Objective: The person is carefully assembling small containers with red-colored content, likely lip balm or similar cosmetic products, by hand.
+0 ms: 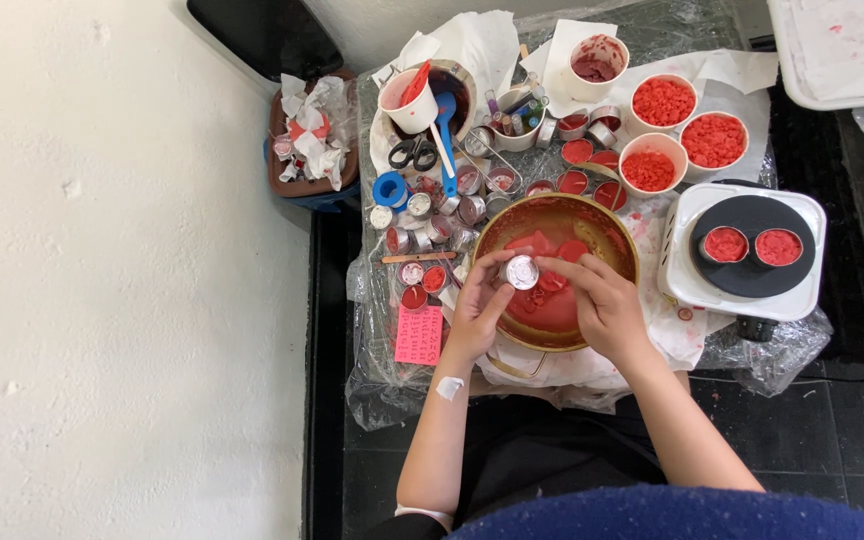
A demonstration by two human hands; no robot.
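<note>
My left hand (479, 305) holds a small round silver tin cup (522, 272) over the near-left rim of a gold bowl (624, 232) that contains red wax pieces. My right hand (600, 300) reaches across the bowl and its fingertips touch the same tin from the right. A white plaster sits on my left forearm. Several more small silver tins (439, 222), some with red wax in them, lie to the left of the bowl.
A white hot plate (687, 285) with two red-filled tins stands at the right. Three white cups of red wax bits (664, 102) sit behind the bowl. Scissors (414, 153), a blue tape roll (389, 188), a pink note (419, 335) and a bin of crumpled paper (309, 135) are at the left.
</note>
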